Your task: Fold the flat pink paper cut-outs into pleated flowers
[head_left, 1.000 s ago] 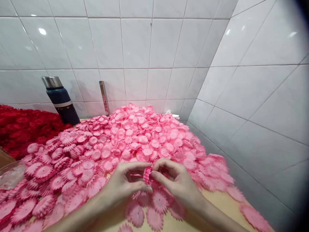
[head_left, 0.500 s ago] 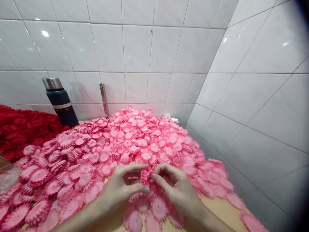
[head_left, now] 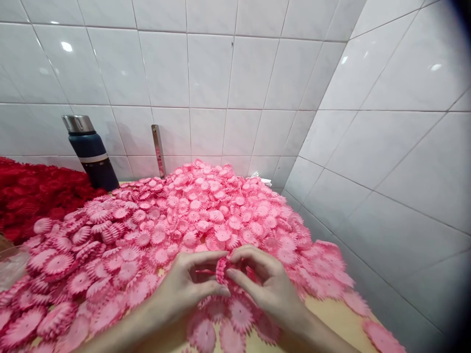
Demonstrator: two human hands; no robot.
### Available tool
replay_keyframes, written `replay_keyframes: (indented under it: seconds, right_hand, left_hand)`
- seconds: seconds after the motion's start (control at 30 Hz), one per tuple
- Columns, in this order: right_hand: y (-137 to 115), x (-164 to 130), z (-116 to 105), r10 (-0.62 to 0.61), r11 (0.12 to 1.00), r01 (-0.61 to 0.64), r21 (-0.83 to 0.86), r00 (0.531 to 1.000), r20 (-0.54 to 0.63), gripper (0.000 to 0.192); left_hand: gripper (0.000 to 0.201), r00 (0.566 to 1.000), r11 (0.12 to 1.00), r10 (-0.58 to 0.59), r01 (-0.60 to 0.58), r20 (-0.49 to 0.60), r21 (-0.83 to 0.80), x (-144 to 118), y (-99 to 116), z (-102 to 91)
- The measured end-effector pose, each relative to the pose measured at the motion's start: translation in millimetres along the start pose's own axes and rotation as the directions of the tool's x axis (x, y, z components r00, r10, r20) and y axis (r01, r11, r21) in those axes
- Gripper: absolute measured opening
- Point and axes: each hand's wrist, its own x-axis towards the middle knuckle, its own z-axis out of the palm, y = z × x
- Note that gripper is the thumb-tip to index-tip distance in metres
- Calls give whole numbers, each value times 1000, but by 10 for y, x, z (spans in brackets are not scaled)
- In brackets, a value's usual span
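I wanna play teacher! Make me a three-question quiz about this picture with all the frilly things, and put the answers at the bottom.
1. True or false: in the picture, the blue bottle is left of the metal strip.

2. Pick one: what colour is the heap just left of the bottle's base?
A: green
B: red
C: yellow

3. Fill in the gap: between the fingers of the left hand and the right hand is a small, frilly ____ piece.

Key:
1. True
2. B
3. Pink
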Motion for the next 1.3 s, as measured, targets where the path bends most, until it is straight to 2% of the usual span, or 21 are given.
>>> replay_keyframes:
  seconds: [0.13, 0.37, 0.5, 0.57, 0.63, 0.73, 0.9, 1.0, 1.1, 1.2, 1.3]
  right_hand:
    - [23, -7, 5, -43, 999, 43, -22, 999, -6, 7]
    - [14, -16, -1, 43, 999, -43, 0, 999, -28, 4]
    - [15, -10, -4, 2, 999, -2, -53, 1000, 0, 6]
    - [20, -11, -9, -19, 997, 19, -73, 1000, -7, 9]
    - [27, -16, -12, -39, 996, 37, -77, 999, -23, 10]
    - [50, -27, -7, -56, 997, 54, -58, 997, -47, 10]
    - [88, -38, -8, -82, 997, 81, -18, 995, -60, 6]
    - [55, -39, -18, -109, 992, 109, -68, 994, 1, 9]
    - [9, -38, -20, -121, 990, 123, -74, 992, 28, 5]
    - [6, -38, -17, -114, 992, 113, -52, 993, -6, 6]
    - [51, -38, -25, -123, 991, 119, -64, 990, -66, 2]
  left_hand:
    - [45, 1000, 1000, 1, -1, 10, 22, -5, 0, -1]
    - [49, 998, 999, -6, 3, 66, 51, -30, 58, 19]
    - [45, 998, 998, 3, -6, 62, 55, -33, 42, 31]
    - [43, 1000, 999, -15, 14, 14, 38, -27, 32, 26]
    - [44, 996, 999, -30, 32, -80, 24, -13, 27, 8]
    - [46, 985, 998, -9, 18, -173, 53, 10, 25, -35]
    - [47, 992, 999, -7, 12, -125, 37, 11, 10, -25]
    - [44, 995, 999, -43, 42, -91, -7, -9, 14, 28]
    - [40, 999, 999, -32, 32, -14, -26, -27, 26, 55]
    - [39, 999, 999, -31, 32, 37, -27, -32, 22, 47]
    - [42, 998, 998, -61, 61, -8, -30, -19, 5, 18]
